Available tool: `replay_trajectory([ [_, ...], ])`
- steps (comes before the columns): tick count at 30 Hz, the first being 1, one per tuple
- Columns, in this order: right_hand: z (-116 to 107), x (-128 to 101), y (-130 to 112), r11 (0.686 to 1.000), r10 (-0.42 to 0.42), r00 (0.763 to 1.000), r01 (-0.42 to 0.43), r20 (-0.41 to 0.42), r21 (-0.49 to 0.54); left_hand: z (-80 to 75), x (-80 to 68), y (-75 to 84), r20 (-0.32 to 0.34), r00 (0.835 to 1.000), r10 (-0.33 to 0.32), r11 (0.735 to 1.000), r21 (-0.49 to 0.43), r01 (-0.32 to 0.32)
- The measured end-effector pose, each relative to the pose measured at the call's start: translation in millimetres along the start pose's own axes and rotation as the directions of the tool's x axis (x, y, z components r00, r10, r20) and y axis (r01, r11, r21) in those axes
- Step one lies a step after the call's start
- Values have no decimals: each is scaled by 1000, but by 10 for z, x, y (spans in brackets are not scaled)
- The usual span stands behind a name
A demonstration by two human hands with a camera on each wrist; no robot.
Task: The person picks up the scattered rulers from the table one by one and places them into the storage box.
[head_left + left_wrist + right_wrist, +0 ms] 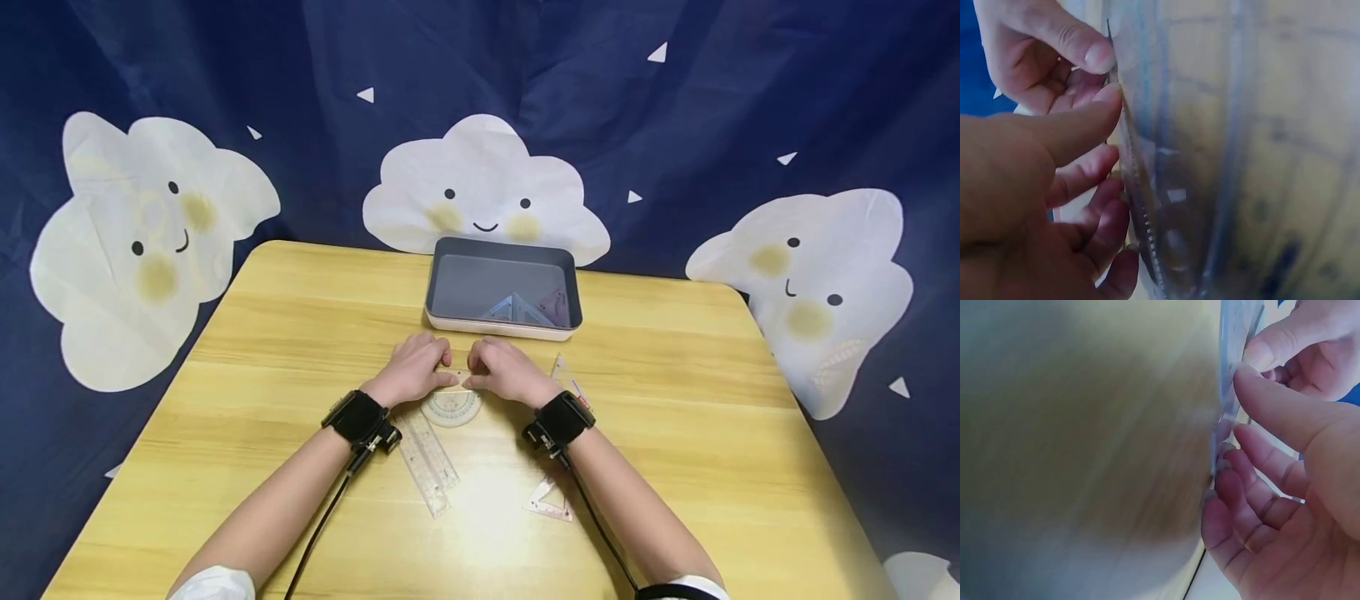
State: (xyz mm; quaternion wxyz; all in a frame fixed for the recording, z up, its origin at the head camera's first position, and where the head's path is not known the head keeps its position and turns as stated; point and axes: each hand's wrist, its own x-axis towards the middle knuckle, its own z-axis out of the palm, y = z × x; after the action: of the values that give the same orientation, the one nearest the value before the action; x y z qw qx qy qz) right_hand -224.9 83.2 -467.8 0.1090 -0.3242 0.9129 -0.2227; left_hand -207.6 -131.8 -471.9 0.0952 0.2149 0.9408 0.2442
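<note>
A clear plastic protractor [453, 408] stands between both hands near the table's middle, its round side toward me. My left hand [411, 371] pinches its far edge on the left, the thumb on the near face and fingers behind. On the right, my right hand [513, 372] pinches the same edge in the same way. The thumb tips nearly meet. In the right wrist view the protractor [1227, 381] shows as a thin edge. Two clear rulers [429, 467] lie by the left wrist. A set square [553, 507] lies below the right wrist.
Just beyond the hands stands a grey tray [495, 330] with a pale outer wall, holding blue set squares [516, 309] and a purple one [555, 307]. Another clear set square [561, 368] is partly hidden by the right wrist. A dark blue cloud-print curtain [322, 167] hangs behind the table.
</note>
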Motion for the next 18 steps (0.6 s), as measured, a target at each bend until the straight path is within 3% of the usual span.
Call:
replay_trajectory([
  [7,-25,-15,81,998,57,998,-57,-12,24,-88,4,-97,115,991,65,998,-14,-64],
  [18,-34,-62,94,1000,-2,999,3,-39,11,-115,-9,-82,159,982,106,994,-38,-101],
])
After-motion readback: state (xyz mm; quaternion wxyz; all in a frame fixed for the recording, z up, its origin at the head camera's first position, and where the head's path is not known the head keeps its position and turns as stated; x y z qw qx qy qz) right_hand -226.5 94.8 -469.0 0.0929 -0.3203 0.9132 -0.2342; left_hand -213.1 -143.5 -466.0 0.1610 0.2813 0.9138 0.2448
